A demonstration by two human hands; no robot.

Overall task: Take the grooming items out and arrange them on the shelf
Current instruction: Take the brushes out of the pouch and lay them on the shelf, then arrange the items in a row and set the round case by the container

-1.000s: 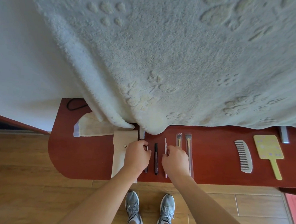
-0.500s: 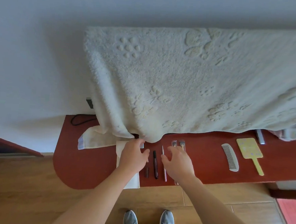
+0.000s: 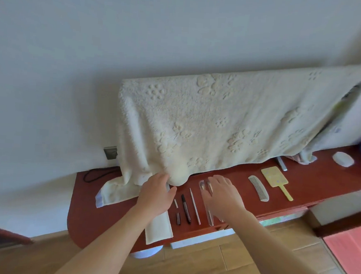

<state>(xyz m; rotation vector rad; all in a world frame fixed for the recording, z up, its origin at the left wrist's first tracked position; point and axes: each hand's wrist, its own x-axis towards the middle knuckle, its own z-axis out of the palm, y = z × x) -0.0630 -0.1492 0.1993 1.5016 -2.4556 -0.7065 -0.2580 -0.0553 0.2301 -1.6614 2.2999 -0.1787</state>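
Observation:
On the red shelf lie grooming items in a row: a short dark piece, a black pen-like stick, a thin pale stick and brushes in clear sleeves. A beige pouch lies flat at the left of them. My left hand hovers over the pouch, fingers apart, holding nothing. My right hand spreads over the sleeved brushes and hides most of them. Further right lie a white comb and a yellow hand mirror.
A cream embossed towel hangs over the back of the shelf down to its surface. A silver item and a white oval object lie at the far right. A black cable and wall socket sit at the left.
The view has pulled back and tilted. My left hand has let go of the small item and both hands now hover with fingers spread; my right hand has moved right over the brushes.

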